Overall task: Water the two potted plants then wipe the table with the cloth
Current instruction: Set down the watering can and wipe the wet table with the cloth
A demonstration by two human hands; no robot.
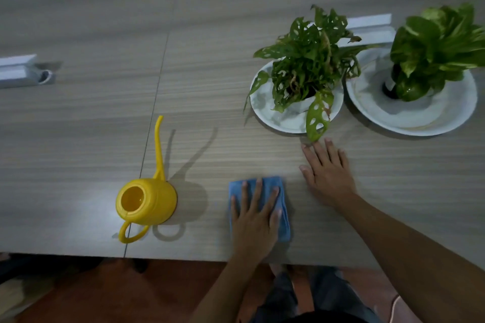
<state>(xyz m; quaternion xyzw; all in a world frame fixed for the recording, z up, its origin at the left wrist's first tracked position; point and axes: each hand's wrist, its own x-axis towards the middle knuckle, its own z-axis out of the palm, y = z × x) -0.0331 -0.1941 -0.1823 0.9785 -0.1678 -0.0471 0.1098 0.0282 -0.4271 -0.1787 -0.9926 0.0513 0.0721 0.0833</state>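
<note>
A folded blue cloth lies near the table's front edge, and my left hand presses flat on it with fingers spread. My right hand rests flat on the bare wood to the right, its fingertips just below a hanging leaf. A yellow watering can with a long thin spout stands upright to the left of the cloth. Two potted plants stand on white plates at the back right: one with holed leaves on the nearer plate, one with broad leaves on the larger plate.
The wooden table has a seam running past the watering can. Grey cable boxes sit at the far left and behind the plants. The table's front edge runs just below my left wrist, with the floor and my legs beneath.
</note>
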